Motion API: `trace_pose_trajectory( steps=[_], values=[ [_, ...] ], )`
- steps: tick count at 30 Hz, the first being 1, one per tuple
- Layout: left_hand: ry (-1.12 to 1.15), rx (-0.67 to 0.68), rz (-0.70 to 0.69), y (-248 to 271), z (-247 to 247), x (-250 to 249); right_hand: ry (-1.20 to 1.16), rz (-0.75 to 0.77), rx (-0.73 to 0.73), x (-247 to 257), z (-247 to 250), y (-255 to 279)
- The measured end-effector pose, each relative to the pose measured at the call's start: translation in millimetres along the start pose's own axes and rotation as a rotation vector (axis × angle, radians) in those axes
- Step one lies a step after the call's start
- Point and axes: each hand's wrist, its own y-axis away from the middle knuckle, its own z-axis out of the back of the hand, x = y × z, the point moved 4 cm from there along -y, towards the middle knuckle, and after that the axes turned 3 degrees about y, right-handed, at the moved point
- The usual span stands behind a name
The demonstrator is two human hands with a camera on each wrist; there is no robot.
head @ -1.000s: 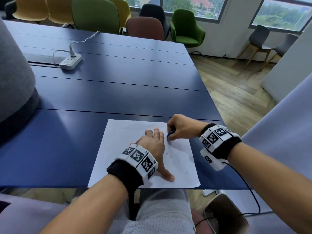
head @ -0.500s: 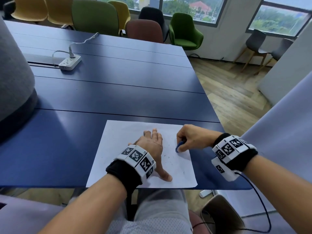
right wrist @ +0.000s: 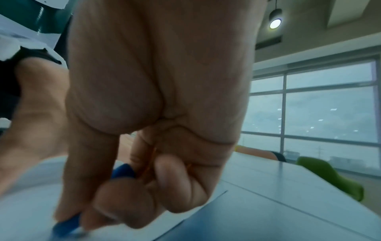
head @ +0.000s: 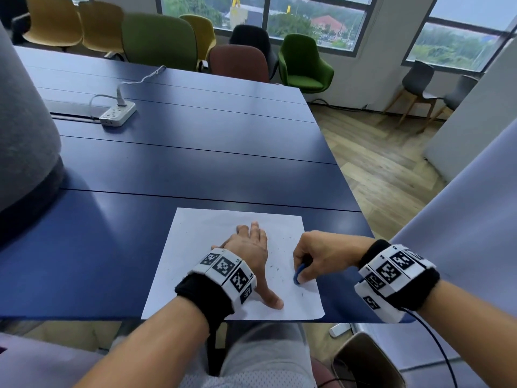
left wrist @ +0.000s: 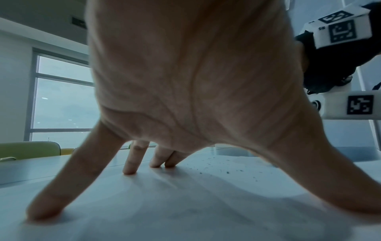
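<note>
A white sheet of paper (head: 201,247) lies at the near edge of the dark blue table (head: 167,163). My left hand (head: 247,247) presses flat on the sheet with its fingers spread (left wrist: 132,164). Dark crumbs (head: 277,268) are scattered on the paper to its right. My right hand (head: 310,256) pinches a small blue eraser (head: 298,273) and holds its tip against the paper near the sheet's right edge. In the right wrist view the eraser (right wrist: 67,225) shows below the curled fingertips (right wrist: 123,200).
A white power strip (head: 117,114) with a plugged cable lies at the far left of the table. A grey rounded object (head: 25,130) stands at the left. Coloured chairs (head: 159,40) line the far side. The table's right edge (head: 361,208) drops to wooden floor.
My right hand has slid the eraser towards me and to the right across the paper, from beside the left fingertips to near the sheet's right edge. The left hand has stayed pressed down.
</note>
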Motion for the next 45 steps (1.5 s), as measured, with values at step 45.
trace_pose_trajectory(
  steps=[45],
  values=[
    [0.209, -0.147, 0.419, 19.1, 31.0, 177.5, 0.019, -0.267, -0.406, -32.2, 51.7, -54.9]
  ],
)
